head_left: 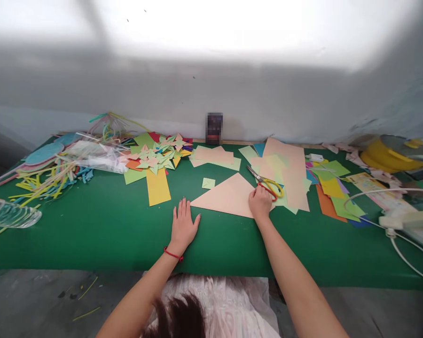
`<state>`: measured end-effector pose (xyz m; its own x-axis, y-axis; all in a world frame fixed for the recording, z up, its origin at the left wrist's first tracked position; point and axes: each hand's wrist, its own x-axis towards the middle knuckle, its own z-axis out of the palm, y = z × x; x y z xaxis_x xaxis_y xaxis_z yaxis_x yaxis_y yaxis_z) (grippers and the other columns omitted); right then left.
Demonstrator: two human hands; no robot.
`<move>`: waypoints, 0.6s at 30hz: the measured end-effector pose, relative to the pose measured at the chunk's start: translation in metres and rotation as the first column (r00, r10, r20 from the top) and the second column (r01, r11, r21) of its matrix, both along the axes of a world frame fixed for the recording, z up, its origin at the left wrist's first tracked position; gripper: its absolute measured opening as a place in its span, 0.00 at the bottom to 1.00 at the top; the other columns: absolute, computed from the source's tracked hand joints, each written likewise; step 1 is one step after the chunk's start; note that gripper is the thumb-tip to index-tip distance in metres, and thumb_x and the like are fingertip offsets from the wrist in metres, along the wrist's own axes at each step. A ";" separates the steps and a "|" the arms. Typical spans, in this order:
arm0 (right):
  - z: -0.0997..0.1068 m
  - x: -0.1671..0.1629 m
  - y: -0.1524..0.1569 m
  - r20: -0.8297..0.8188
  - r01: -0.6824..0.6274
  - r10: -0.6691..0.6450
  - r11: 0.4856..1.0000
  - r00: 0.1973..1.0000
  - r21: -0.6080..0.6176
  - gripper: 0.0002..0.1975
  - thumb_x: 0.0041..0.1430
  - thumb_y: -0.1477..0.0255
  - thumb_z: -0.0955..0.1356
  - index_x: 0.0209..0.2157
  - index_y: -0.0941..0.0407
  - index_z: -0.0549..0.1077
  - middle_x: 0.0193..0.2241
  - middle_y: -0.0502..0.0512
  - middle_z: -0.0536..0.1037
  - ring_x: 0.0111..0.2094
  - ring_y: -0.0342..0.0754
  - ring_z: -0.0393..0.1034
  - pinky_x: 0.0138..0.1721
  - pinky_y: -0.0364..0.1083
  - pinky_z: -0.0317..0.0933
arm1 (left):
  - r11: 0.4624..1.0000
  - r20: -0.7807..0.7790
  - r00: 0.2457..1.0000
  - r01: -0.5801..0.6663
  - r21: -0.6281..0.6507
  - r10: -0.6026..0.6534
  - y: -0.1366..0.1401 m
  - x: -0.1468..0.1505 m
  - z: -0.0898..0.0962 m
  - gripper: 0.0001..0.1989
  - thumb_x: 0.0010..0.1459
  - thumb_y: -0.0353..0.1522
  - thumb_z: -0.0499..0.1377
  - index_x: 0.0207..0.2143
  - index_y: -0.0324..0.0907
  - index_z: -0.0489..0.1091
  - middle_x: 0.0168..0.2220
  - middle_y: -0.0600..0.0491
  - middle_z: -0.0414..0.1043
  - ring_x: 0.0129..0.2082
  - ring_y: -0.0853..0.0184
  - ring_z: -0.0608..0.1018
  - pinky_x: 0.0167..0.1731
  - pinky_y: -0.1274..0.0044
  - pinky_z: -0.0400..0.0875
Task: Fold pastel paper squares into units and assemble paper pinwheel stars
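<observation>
A peach sheet of paper (229, 195), folded into a triangle, lies on the green table in front of me. My left hand (184, 226) rests flat with fingers spread, beside the triangle's left corner. Over the right corner is my right hand (260, 203), its fingers curled. Whatever is under those fingers is hidden. Scissors (256, 174) with red and yellow handles lie right at its knuckles, blades pointing up and left. Just beyond the triangle sits a small light green folded paper square (208, 183).
Folded paper stars (157, 152) are heaped at the back left, near a yellow sheet (158, 187). Paper strips (42, 180) and a clear plastic bottle (12, 213) lie left. Large peach sheets (289, 169), coloured paper (333, 188) and a white power strip (409, 220) are right.
</observation>
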<state>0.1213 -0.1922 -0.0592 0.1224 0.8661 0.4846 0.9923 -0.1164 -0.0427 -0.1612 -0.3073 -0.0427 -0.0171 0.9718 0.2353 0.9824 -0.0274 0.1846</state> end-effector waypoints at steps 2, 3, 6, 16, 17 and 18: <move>0.000 0.000 0.000 -0.002 -0.002 0.002 1.000 1.000 0.003 0.10 0.58 0.74 0.56 0.32 0.62 0.66 0.28 0.60 0.70 0.31 0.50 0.61 0.31 0.47 0.47 | 1.000 0.037 0.999 0.009 0.004 -0.009 0.000 0.000 -0.001 0.31 0.60 0.43 0.44 0.60 0.32 0.51 0.62 0.40 0.46 0.62 0.56 0.52 0.59 0.60 0.47; 0.000 0.000 0.000 0.001 -0.001 0.001 1.000 1.000 0.004 0.10 0.58 0.74 0.56 0.32 0.62 0.66 0.28 0.60 0.70 0.31 0.50 0.62 0.31 0.47 0.47 | 1.000 0.067 0.998 0.012 0.007 -0.012 0.000 -0.001 -0.002 0.31 0.60 0.43 0.45 0.60 0.32 0.51 0.62 0.40 0.46 0.62 0.56 0.52 0.59 0.60 0.47; -0.001 0.000 0.000 0.012 0.007 -0.007 1.000 1.000 0.005 0.10 0.58 0.74 0.56 0.32 0.62 0.66 0.28 0.61 0.71 0.31 0.51 0.62 0.32 0.47 0.48 | 0.999 0.235 0.972 0.012 0.034 -0.020 0.001 -0.001 0.005 0.28 0.60 0.40 0.48 0.59 0.34 0.52 0.63 0.41 0.45 0.62 0.55 0.51 0.59 0.58 0.47; -0.003 0.002 0.000 0.005 0.016 -0.016 0.999 1.000 -0.036 0.13 0.58 0.73 0.56 0.36 0.64 0.67 0.31 0.64 0.71 0.33 0.52 0.61 0.33 0.48 0.48 | 0.582 0.588 0.247 0.648 0.491 -0.770 -0.047 0.020 0.218 0.13 0.59 0.26 0.47 0.40 0.43 0.69 0.38 0.51 0.75 0.43 0.67 0.75 0.48 0.72 0.69; -0.002 0.002 -0.001 0.004 0.019 -0.019 0.999 1.000 -0.044 0.13 0.58 0.73 0.56 0.37 0.64 0.67 0.31 0.64 0.71 0.33 0.52 0.61 0.33 0.48 0.48 | 0.531 0.551 0.231 0.698 0.480 -0.802 -0.056 0.021 0.237 0.13 0.60 0.27 0.48 0.41 0.45 0.69 0.36 0.53 0.75 0.41 0.67 0.76 0.48 0.73 0.69; -0.001 0.001 -0.002 0.002 0.021 -0.021 0.998 1.000 -0.052 0.13 0.58 0.73 0.56 0.37 0.64 0.67 0.31 0.64 0.71 0.33 0.52 0.61 0.34 0.48 0.48 | 0.527 0.533 0.250 0.710 0.467 -0.809 -0.067 0.021 0.251 0.12 0.59 0.28 0.49 0.41 0.47 0.69 0.35 0.54 0.76 0.40 0.68 0.77 0.48 0.74 0.69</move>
